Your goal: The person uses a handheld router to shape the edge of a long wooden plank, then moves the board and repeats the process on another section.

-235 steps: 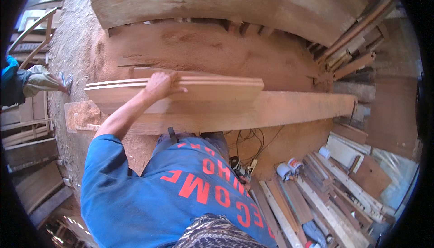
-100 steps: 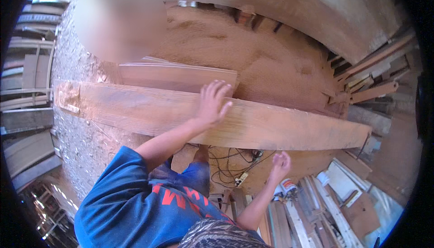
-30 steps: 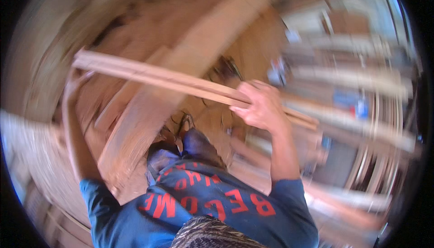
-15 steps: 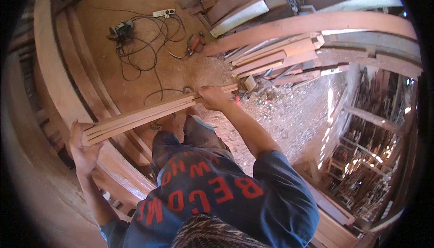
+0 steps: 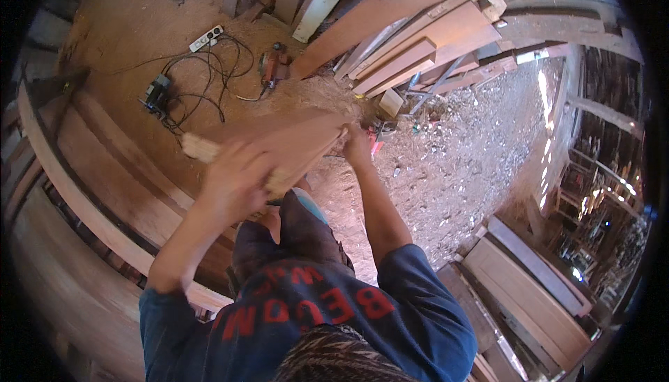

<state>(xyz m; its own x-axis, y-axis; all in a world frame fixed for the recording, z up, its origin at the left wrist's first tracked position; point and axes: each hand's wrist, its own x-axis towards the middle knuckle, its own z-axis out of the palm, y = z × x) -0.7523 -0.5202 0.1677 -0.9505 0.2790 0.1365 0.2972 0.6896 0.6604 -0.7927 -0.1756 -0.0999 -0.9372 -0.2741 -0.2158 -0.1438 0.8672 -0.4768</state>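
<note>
Several long, thin wooden boards (image 5: pixel 301 136) are between my two hands, over the floor in front of my legs. They are fanned apart, with their wide faces showing and blurred by motion. My right hand (image 5: pixel 357 146) is closed around their far end, where they come together. At the near, spread end my left hand (image 5: pixel 237 176) lies over the boards with its fingers bent onto them, somewhat smeared. Two pale board ends stick out on either side of that hand.
On the floor ahead lie a power strip (image 5: pixel 207 38), a dark power tool (image 5: pixel 157 94), a red power tool (image 5: pixel 272 67) and tangled cables. Stacked planks (image 5: pixel 435 37) stand at the far right. A long beam (image 5: pixel 77 169) runs along my left; more boards (image 5: pixel 526 298) lie at lower right.
The boards have gone from a tight bundle to a spread fan and turned their wide faces up. My left hand has come in to the right, closer to my right hand.
</note>
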